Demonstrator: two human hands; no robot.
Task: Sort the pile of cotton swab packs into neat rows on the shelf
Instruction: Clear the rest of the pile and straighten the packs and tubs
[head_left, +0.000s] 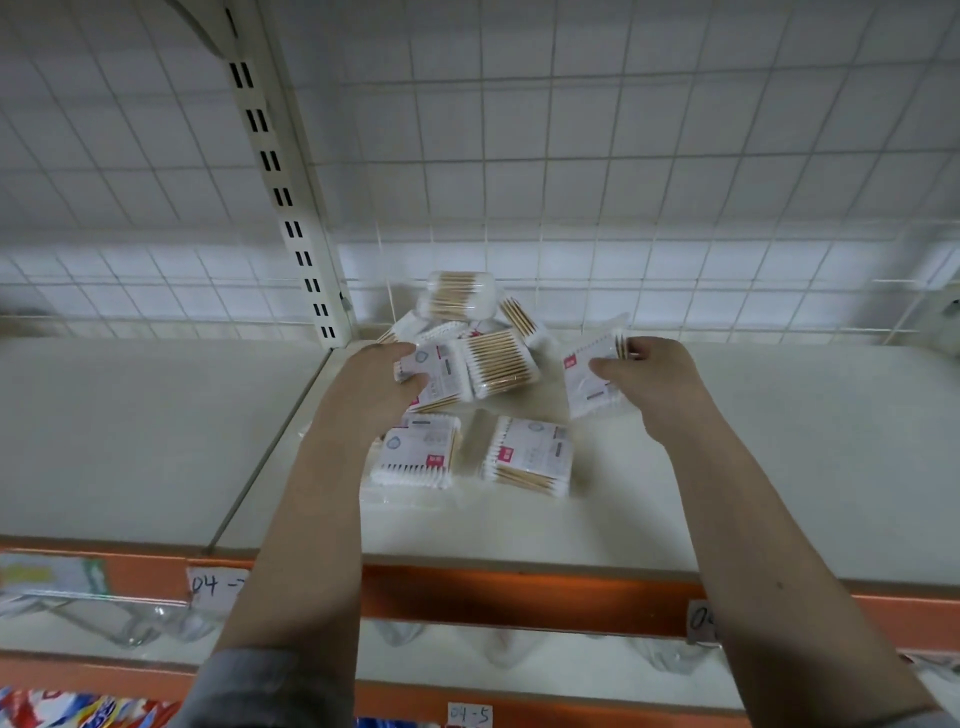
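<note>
A pile of cotton swab packs (467, 322) lies at the back of the white shelf (727, 467), near the upright post. My left hand (371, 387) grips one pack (441, 371) at the pile's front left. To the right of the pile, my right hand (652, 382) holds a single pack (589, 384) just above the shelf, thumb on its face and fingers at its far edge. Two more packs lie flat side by side nearer the front, one (415, 457) on the left and one (530, 457) on the right.
A slotted upright post (291, 208) and a wire grid back panel (623, 182) bound the shelf. The orange front rail (519, 597) carries handwritten labels. A lower shelf holds clear bags (130, 618) and colourful packages at bottom left.
</note>
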